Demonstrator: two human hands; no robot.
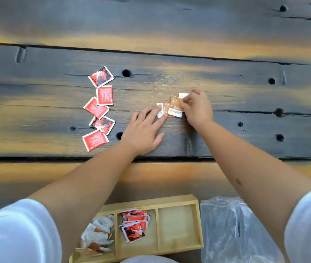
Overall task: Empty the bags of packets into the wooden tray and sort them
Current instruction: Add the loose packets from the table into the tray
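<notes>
Dark plank worktop (169, 59): beyond the tray (198, 224), left hand (143, 130) presses flat, right hand (196, 109) pinches light, slippery brown packets (174, 108); best taken by edges.

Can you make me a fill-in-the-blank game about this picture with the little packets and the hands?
1. The loose red packets lying on the dark table number ____.
2. The right hand pinches a ____ packet.
3. The wooden tray has ____ compartments.
4. The clear plastic bag lies to the ____ of the tray.

Missing words: five; brown; three; right
</notes>
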